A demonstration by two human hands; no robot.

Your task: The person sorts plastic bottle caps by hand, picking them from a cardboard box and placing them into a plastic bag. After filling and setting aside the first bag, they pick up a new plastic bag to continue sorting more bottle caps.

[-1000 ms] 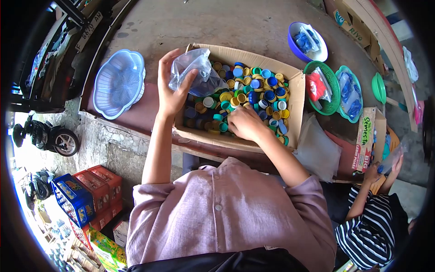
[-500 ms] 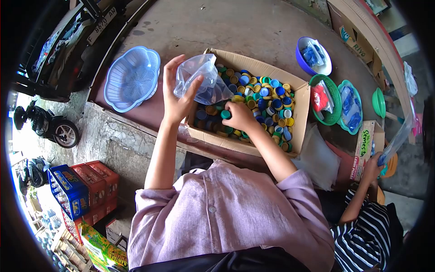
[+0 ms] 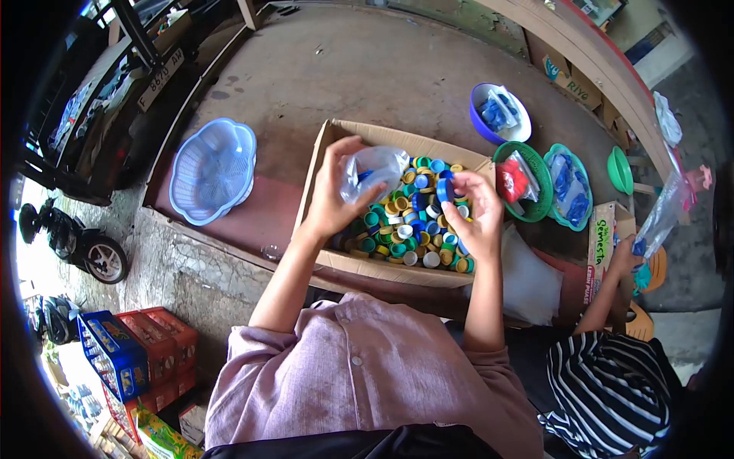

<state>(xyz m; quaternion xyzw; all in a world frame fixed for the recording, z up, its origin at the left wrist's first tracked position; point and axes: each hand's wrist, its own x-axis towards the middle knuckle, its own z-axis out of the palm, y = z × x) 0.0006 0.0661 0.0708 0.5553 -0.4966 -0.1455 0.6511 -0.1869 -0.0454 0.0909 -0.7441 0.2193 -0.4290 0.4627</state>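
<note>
My left hand (image 3: 329, 200) holds a clear plastic bag (image 3: 388, 162) by its near side, over the left part of a cardboard box (image 3: 367, 269). Something blue shows faintly through the plastic. Between the thumb and fingers of my right hand (image 3: 480, 218) is a blue bottle cap (image 3: 444, 191), raised above the box's right side. Loose bottle caps (image 3: 409, 237) in blue, green, yellow and white fill the box below both hands. The bag hides some of them.
A blue plastic basket (image 3: 193, 200) sits left of the box. To the right are a purple bowl (image 3: 478, 122), a green basket (image 3: 541, 180) and a turquoise tray (image 3: 585, 191) with bagged caps. A co-worker's hand (image 3: 623, 260) holds another plastic bag (image 3: 664, 210) at far right.
My right hand has risen out of the caps and moved right; it held a green cap and now holds a blue one. My left hand keeps the bag. The view has shifted.
</note>
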